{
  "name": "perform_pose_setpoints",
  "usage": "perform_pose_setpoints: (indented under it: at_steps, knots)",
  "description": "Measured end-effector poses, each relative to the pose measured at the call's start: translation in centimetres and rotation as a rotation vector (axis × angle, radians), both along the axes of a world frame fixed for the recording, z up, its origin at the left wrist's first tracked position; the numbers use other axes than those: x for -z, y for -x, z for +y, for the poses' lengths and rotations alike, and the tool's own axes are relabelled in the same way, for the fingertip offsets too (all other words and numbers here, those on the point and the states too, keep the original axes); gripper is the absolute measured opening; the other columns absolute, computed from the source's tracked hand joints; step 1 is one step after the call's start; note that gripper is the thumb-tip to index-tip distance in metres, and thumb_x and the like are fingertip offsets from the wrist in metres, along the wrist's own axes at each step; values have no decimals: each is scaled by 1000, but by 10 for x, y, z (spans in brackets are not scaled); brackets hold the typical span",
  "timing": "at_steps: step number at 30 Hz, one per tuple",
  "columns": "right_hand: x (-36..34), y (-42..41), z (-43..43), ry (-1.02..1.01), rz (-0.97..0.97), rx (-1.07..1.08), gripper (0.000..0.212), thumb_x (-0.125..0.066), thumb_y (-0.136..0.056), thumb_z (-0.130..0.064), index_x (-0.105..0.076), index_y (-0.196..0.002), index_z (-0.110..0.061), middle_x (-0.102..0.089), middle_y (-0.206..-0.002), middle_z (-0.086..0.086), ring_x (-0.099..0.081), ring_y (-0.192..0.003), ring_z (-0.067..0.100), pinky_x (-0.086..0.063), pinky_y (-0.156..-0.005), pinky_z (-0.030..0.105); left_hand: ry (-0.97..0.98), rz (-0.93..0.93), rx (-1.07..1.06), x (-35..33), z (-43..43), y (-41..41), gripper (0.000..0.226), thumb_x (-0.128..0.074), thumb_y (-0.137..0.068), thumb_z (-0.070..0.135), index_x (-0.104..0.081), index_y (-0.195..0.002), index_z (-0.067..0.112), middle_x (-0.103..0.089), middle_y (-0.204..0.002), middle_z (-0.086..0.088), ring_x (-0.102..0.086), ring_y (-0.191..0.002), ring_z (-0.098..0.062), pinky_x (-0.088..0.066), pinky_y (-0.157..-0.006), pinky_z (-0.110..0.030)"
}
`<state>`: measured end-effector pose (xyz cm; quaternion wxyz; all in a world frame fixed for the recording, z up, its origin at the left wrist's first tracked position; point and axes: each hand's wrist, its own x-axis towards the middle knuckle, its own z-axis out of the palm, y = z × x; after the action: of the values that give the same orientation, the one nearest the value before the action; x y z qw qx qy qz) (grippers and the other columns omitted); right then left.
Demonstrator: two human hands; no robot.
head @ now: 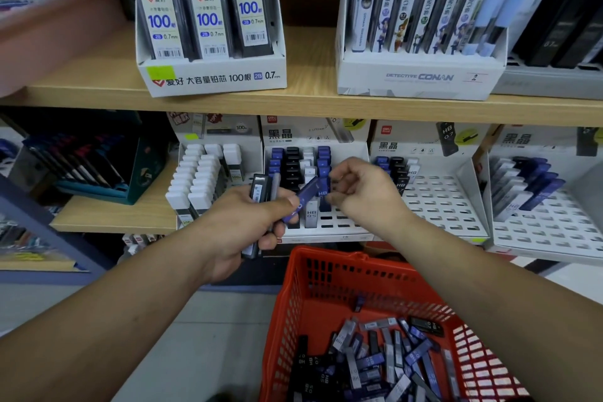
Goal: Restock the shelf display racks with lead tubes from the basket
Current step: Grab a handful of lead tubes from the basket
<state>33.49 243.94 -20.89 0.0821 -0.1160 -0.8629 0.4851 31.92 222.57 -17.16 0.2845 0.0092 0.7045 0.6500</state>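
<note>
Head view: left hand (241, 232) is clenched round a bundle of lead tubes (261, 192). Dark and grey ones stand up above the fist, lower ends poking out under the fingers. One blue tube (306, 197) angles up-right out of that bundle, its lower end pinned under the left thumb and its upper end at the right fingertips. Right hand (362, 192) has fingers curled, thumb over forefinger at that upper end. An upright blue tube in the rack sits right behind it, so I can't tell which one it pinches, if either. Both hands are just in front of the middle display rack (342, 225), a white slotted tray on the lower shelf. Its back rows hold blue, black and pale tubes, with rows of slots showing in front. A clear tube marked HB 0.5 (311, 215) stands near the front. Left of it is a rack of white-capped tubes (202, 179). On the right, a second slotted rack (437, 202) has a few tubes at back left. A third rack (538, 222) sits at far right, with blue and grey tubes on its left side. Upper shelf (310, 98) carries a 100-count 2B 0.7 box (212, 78) and a Detective Conan box (421, 75). Red basket (293, 303) is below the hands at lower right. Loose tubes (375, 365), black, blue and grey, are piled on its bottom, lying every way.
</note>
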Motion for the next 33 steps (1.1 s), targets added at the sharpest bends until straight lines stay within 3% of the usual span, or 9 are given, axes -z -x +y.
perform_pose_setpoints:
  at_steps: [4,6,9,12,18,21,26,29,33]
  knots:
    - [-36,-12,-6,225,-17,-122,44,-57,-87,18,-72,-98,-22,-70,-97,4,-61,-70,2,-51,-63,21,15,22,5,-2,1,1,8,-67,-98,7,-72,-100,2,-73,-85,-20,-50,-58,-12,-35,-43,-21]
    - [-45,-18,-8,285,-71,-218,47,-55,-87,19,-75,-101,-20,-75,-92,0,-67,-73,12,-54,-62,29,24,18,12,-4,2,1,9,-66,-96,3,-73,-102,1,-74,-87,-22,-50,-58,-12,-34,-43,-21]
    - [-45,-24,-7,263,-105,-265,29,-63,-90,11,-79,-94,-13,-73,-73,6,-66,-66,17,-55,-63,32,14,40,-13,-6,5,0,15,-64,-95,-1,-72,-107,2,-75,-91,-26,-51,-58,-13,-34,-43,-22]
    - [-43,-30,-1,212,-112,-268,8,-79,-88,-5,-78,-84,-12,-74,-73,8,-65,-64,15,-58,-66,34,-16,65,-39,-10,9,0,15,-67,-96,3,-71,-110,3,-75,-84,-23,-51,-55,-13,-35,-42,-22]
    - [-47,-50,12,226,-190,-356,30,-80,-84,4,-69,-109,-8,-68,-76,6,-61,-68,15,-52,-66,26,36,145,34,-13,36,-10,13,-77,-92,19,-75,-98,7,-61,-64,-10,-46,-45,-12,-37,-43,-24]
    - [-47,-65,33,251,-261,-304,23,-73,-90,6,-64,-109,-4,-64,-81,10,-64,-66,24,-54,-59,35,59,151,99,-15,61,-16,20,-75,-95,28,-74,-100,8,-70,-70,-11,-52,-49,-12,-39,-46,-25]
    - [-39,-85,87,249,-205,9,11,-69,-94,3,-63,-91,-5,-68,-82,15,-72,-73,30,-62,-84,54,151,89,123,-17,101,-17,33,-65,-99,44,-65,-110,13,-71,-68,-5,-56,-50,-15,-42,-45,-27]
    - [-28,-83,102,289,-96,147,6,-71,-95,-4,-67,-97,-1,-70,-85,15,-76,-77,27,-62,-87,53,177,50,144,-13,115,-14,23,-65,-101,34,-57,-103,12,-59,-62,-4,-41,-43,-14,-36,-43,-26]
    - [-21,-68,99,280,-18,172,9,-69,-94,3,-65,-102,2,-66,-85,16,-71,-62,12,-64,-69,29,196,-18,193,-11,119,-12,12,-62,-94,12,-50,-94,11,-55,-64,-7,-32,-45,-16,-27,-46,-26]
